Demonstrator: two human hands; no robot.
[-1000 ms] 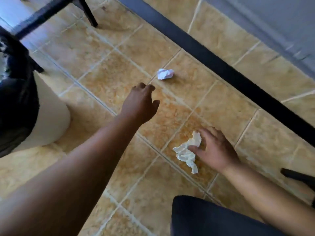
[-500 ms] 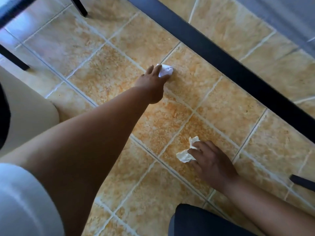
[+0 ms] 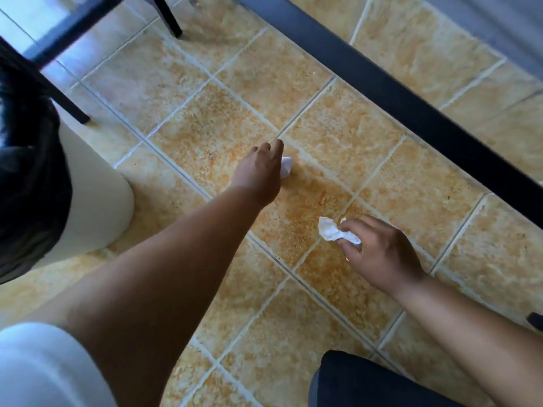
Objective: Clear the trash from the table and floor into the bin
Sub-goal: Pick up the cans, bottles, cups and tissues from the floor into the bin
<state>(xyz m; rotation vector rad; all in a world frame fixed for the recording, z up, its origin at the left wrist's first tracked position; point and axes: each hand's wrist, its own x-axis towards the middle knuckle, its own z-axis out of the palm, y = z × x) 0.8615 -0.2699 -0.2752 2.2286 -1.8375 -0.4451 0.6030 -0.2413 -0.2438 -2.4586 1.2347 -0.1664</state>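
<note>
My left hand (image 3: pixel 260 168) is stretched out over the tan tiled floor and closed around a small crumpled white paper ball (image 3: pixel 286 166), of which only one edge shows past the fingers. My right hand (image 3: pixel 379 251) pinches a second crumpled white paper (image 3: pixel 335 232) between thumb and fingers, just above the tiles. The white bin (image 3: pixel 94 195) with its black liner (image 3: pixel 29 171) stands at the left, next to my left forearm.
A dark table bar (image 3: pixel 411 107) runs diagonally across the upper right. Black chair legs (image 3: pixel 167 16) stand at the top left, with another leg (image 3: pixel 67 104) near the bin. A dark seat cushion (image 3: pixel 367 380) lies at the bottom edge.
My left hand reached the small paper ball and closed on it, then drew back toward me. My right hand gathered the larger paper off the tiles into its fingers.
</note>
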